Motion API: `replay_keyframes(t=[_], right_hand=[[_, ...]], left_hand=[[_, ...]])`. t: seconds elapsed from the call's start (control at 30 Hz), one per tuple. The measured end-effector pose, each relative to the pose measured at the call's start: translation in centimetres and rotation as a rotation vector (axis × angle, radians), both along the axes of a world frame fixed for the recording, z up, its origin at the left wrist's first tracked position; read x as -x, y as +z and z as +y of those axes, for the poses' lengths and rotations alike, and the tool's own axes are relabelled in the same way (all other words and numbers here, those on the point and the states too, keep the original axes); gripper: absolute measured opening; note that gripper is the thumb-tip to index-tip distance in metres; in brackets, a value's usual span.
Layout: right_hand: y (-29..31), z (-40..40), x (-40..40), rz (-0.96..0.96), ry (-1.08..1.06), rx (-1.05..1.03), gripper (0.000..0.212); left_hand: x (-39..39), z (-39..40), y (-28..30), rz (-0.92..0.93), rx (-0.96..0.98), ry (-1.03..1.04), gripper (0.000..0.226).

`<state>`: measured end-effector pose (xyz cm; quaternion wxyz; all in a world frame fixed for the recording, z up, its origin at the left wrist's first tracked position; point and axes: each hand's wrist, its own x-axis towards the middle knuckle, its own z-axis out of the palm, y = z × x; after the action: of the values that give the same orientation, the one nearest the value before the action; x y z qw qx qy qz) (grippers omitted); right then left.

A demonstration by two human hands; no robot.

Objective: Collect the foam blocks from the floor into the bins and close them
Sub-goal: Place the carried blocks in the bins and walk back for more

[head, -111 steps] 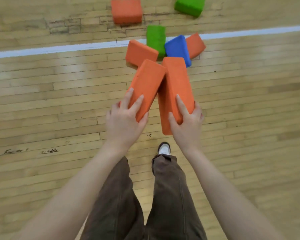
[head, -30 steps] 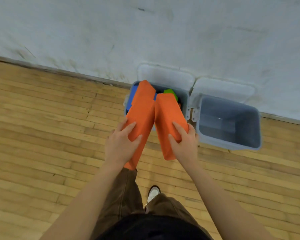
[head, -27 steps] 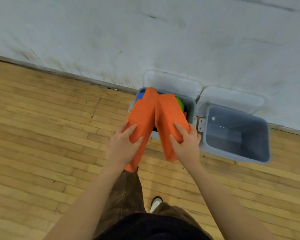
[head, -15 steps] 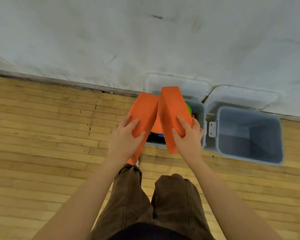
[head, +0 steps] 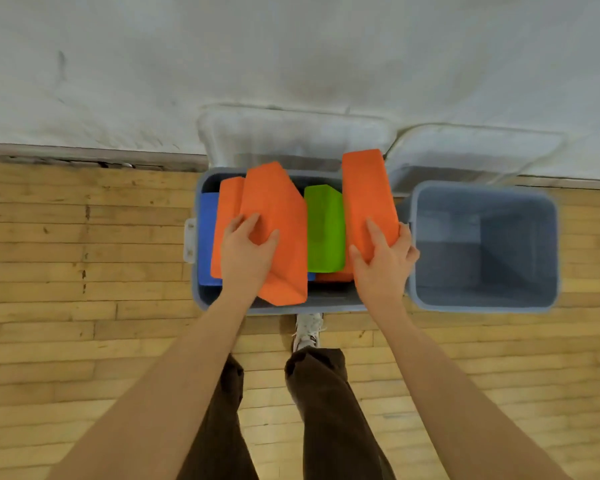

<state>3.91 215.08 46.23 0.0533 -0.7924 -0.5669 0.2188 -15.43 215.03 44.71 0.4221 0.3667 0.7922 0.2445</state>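
Observation:
Two grey bins stand side by side against the wall. The left bin (head: pixel 196 299) holds a blue block (head: pixel 208 237), a green block (head: pixel 324 233) and orange blocks. My left hand (head: pixel 246 254) grips one orange foam block (head: pixel 278 237) over the middle of that bin. My right hand (head: pixel 381 265) grips a second orange block (head: pixel 366 195) above the bin's right side, tilted toward the wall. The right bin (head: pixel 482 306) holds nothing that I can see.
Both bins' clear lids (head: pixel 291 140) (head: pixel 475 150) are flipped open and lean against the white wall (head: pixel 291 46). A wooden floor (head: pixel 66 289) spreads to the left and right. My legs and one white shoe (head: pixel 307 329) are just in front of the left bin.
I have stepped up to the bins. The two orange blocks, held together before, have moved apart and now sit over the left bin, lower than before.

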Motion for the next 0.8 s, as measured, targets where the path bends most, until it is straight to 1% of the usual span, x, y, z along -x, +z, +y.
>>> replay_keyframes(t=[0.13,0.23,0.3,0.37,0.5,0.57,0.63,0.7,0.8], right_hand=[[-6.6,2.1,-2.5,-0.012,0.015,0.001,0.053],[-11.3,2.6,-3.0,-0.034,0.050,0.053,0.063],[-13.7,3.0,-3.2,-0.018,0.063,0.125,0.071],[-15.3,3.4,-3.5,0.013,0.067,0.202,0.072],[-17.3,3.6,-3.6,0.029,0.268,0.316,0.055],[-17.4,4.1,-3.4,0.036,0.262,0.372,0.049],[-16.8,4.7,-3.2,0.050,0.235,0.423,0.048],[-15.4,5.3,-3.2,0.071,0.223,0.458,0.047],[-12.1,5.9,-3.3,0.101,0.205,0.430,0.045]], left_hand=[[-3.0,1.7,-7.2,-0.011,0.003,0.046,0.053],[-3.9,1.8,-11.6,0.008,0.034,0.000,0.054],[-3.9,1.6,-13.9,0.093,0.083,-0.065,0.055],[-3.9,1.2,-15.2,0.202,0.143,-0.135,0.059],[-4.3,0.9,-15.6,0.365,0.231,-0.295,0.074],[-4.3,1.1,-15.4,0.412,0.269,-0.343,0.077],[-4.1,1.7,-14.8,0.422,0.311,-0.364,0.075],[-3.8,2.5,-13.5,0.436,0.337,-0.376,0.067],[-3.7,4.0,-10.2,0.434,0.310,-0.390,0.057]])
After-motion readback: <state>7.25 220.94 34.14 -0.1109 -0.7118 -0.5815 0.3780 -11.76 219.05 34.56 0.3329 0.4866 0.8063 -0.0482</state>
